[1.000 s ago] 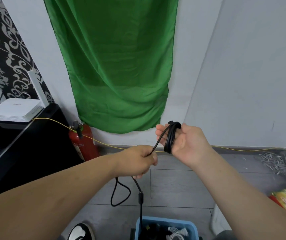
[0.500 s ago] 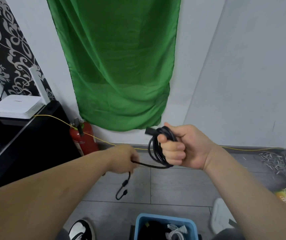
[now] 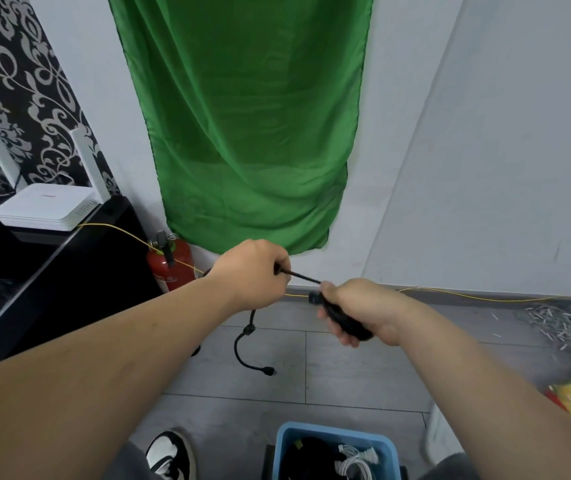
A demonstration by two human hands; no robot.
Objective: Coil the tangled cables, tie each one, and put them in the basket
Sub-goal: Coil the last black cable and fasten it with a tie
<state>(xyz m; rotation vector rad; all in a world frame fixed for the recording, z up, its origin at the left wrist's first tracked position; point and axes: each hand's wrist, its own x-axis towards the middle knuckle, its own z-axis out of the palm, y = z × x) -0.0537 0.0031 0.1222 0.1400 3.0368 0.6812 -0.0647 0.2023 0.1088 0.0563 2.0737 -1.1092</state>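
Observation:
My right hand grips a bundle of coiled black cable, with one plug end sticking out by the thumb. A short taut stretch of the same cable runs up-left to my left hand, which pinches it. Below my left hand the loose tail hangs down in a curve and ends in a small plug. The blue basket stands at the bottom of the view, below my hands, with a black cable and a white cable inside.
A green cloth hangs on the wall ahead. A red fire extinguisher stands by a black cabinet with a white router. A yellow wire runs along the floor. My shoe is left of the basket.
My left hand rose and moved right, pulling the cable taut toward the coil. My right hand turned over and dropped lower, fist closed around the bundle. The hanging tail got shorter.

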